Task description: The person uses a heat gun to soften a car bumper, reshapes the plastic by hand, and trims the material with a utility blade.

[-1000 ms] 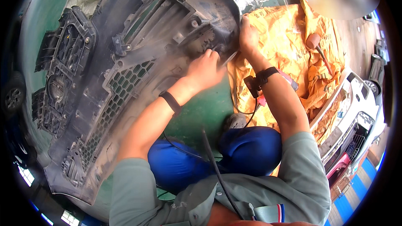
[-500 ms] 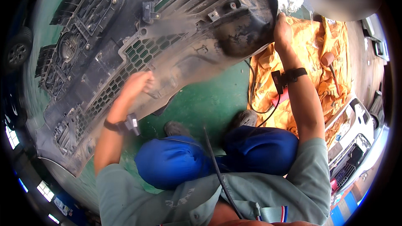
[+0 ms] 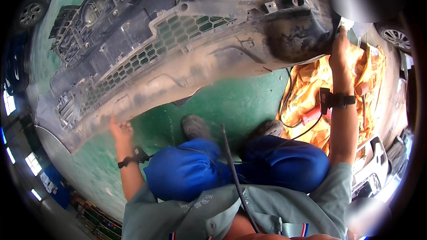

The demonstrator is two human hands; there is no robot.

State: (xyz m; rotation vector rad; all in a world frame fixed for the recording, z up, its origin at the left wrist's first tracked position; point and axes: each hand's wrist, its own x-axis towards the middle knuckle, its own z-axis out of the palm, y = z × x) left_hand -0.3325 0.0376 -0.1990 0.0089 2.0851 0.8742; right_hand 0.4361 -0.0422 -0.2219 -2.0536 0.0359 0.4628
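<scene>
The right hand (image 3: 340, 50) grips the car bumper (image 3: 195, 69), cropped above, its closed grasp partly hidden; the blurred left hand (image 3: 121, 130) is half-curled by its edge, hold unclear.

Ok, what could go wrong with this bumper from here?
The right hand grips one end of the long bumper; the left hand, by its near edge, is too blurred to confirm a grip, so the bumper might slip or tip. If it dropped, it could strike the left shoe, close to that edge. The dark cord might also snag if the bumper shifts.
</scene>
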